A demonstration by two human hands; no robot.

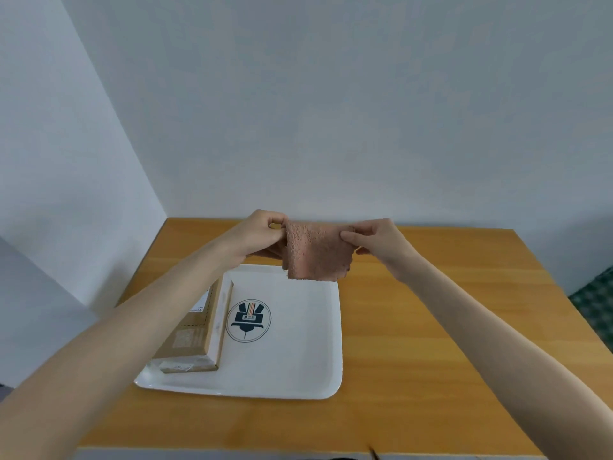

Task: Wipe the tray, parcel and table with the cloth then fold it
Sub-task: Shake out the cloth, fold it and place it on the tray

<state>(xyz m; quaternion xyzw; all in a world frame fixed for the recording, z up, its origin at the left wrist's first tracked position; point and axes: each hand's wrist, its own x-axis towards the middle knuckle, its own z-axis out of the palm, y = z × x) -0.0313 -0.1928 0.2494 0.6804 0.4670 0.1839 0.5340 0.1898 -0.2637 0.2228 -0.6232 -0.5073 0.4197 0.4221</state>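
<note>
A pinkish-brown cloth (315, 252) hangs in the air above the far edge of the white tray (298, 343), doubled over. My left hand (262, 234) pinches its upper left corner and my right hand (374, 239) pinches its upper right corner. The tray lies on the wooden table (431, 327) and carries a round dark logo. A brown cardboard parcel (195, 333) lies on the tray's left side, partly hidden by my left forearm.
White walls stand behind and to the left of the table. A dark green patterned surface (597, 300) shows past the table's right edge. The table's front edge runs along the bottom of the view.
</note>
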